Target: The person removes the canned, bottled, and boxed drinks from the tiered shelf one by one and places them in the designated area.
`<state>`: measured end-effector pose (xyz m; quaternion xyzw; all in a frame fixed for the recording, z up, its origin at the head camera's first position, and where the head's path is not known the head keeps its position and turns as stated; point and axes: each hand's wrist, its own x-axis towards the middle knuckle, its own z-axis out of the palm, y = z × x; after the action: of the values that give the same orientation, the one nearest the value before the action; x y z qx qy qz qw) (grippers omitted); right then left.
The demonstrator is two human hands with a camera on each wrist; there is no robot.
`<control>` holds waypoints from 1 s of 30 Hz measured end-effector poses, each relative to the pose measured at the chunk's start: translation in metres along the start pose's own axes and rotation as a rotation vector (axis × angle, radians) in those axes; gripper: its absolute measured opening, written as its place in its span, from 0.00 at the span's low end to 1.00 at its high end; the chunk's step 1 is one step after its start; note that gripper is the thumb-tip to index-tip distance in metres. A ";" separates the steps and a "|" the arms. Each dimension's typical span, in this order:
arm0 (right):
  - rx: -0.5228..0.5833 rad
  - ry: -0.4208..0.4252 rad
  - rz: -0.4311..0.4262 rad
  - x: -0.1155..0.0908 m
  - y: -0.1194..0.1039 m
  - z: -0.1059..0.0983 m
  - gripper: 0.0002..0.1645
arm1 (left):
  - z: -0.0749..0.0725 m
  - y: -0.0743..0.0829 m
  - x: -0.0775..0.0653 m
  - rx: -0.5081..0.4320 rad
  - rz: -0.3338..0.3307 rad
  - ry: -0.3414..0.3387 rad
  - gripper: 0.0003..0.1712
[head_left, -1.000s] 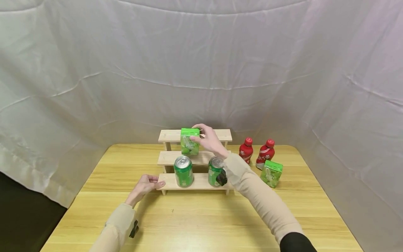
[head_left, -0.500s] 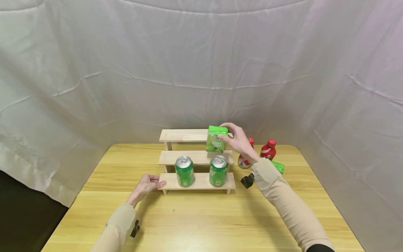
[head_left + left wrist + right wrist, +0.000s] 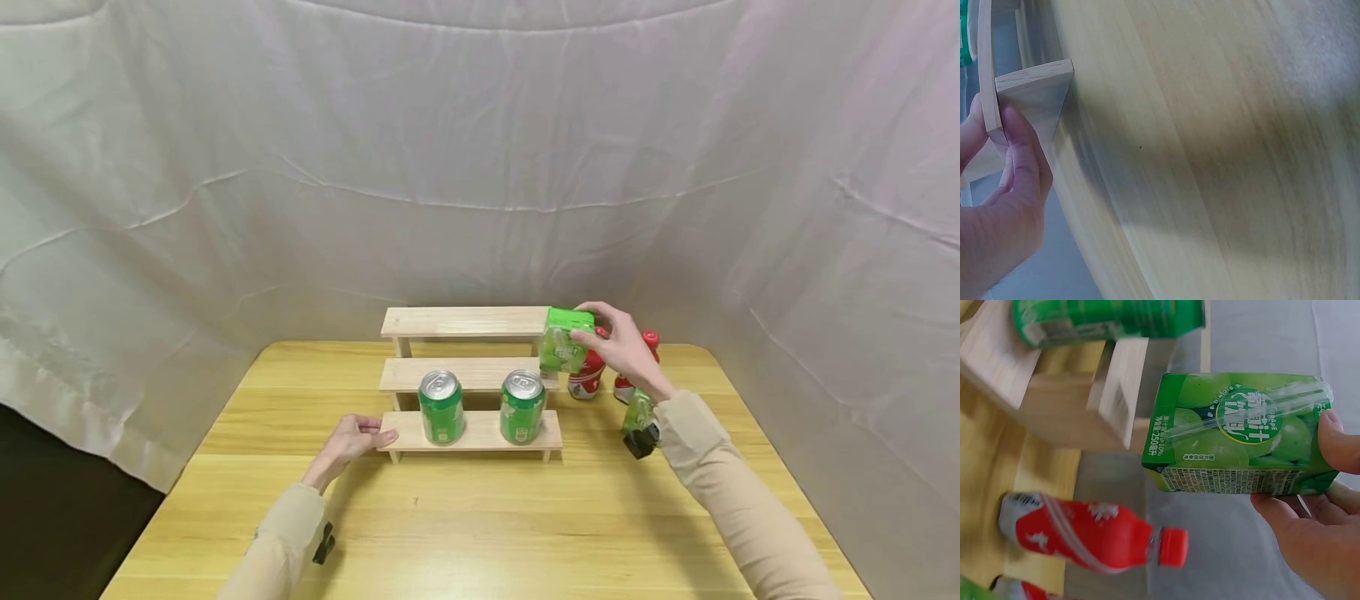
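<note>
My right hand (image 3: 621,343) holds a green juice box (image 3: 1241,431) by its top end, thumb on one face and fingers on the other. In the head view the box hangs in the air at the right end of the three-step wooden rack (image 3: 465,321). With thumb above and fingers below, my left hand (image 3: 1013,169) pinches the left end of the rack's lowest step (image 3: 988,69). Two green drink cans, a left can (image 3: 442,408) and a right can (image 3: 522,407), stand upright on that lowest step.
Right of the rack, a red bottle (image 3: 587,379) stands partly behind the held box. A second red bottle (image 3: 624,388) and another green juice box (image 3: 637,410) are partly hidden by my right arm. Grey curtain (image 3: 480,167) hangs behind the wooden table (image 3: 480,525).
My right hand has carried the juice box rightward, from over the rack's upper middle to its right end. My left hand keeps its grip on the lowest step.
</note>
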<state>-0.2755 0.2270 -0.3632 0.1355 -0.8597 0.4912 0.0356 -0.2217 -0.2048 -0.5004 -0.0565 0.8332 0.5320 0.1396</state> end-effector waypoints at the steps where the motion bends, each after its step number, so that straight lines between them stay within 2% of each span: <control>1: -0.004 -0.003 0.006 -0.002 0.002 -0.002 0.25 | 0.000 0.000 0.000 0.000 -0.001 0.001 0.33; 6: -0.011 -0.006 0.027 -0.007 0.016 -0.011 0.25 | 0.000 0.001 -0.001 -0.005 -0.001 0.004 0.33; 14: -0.083 -0.020 0.050 -0.013 0.036 -0.015 0.26 | -0.001 0.002 -0.002 -0.006 0.006 -0.004 0.33; 21: -0.100 -0.046 0.092 -0.015 0.057 -0.010 0.28 | -0.001 0.004 -0.003 -0.008 0.010 -0.013 0.32; 30: -0.148 -0.093 0.066 -0.017 0.076 0.002 0.23 | -0.001 0.003 -0.002 -0.015 0.001 -0.007 0.32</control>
<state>-0.2794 0.2657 -0.4313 0.1267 -0.8983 0.4205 -0.0105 -0.2202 -0.2041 -0.4967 -0.0553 0.8286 0.5387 0.1420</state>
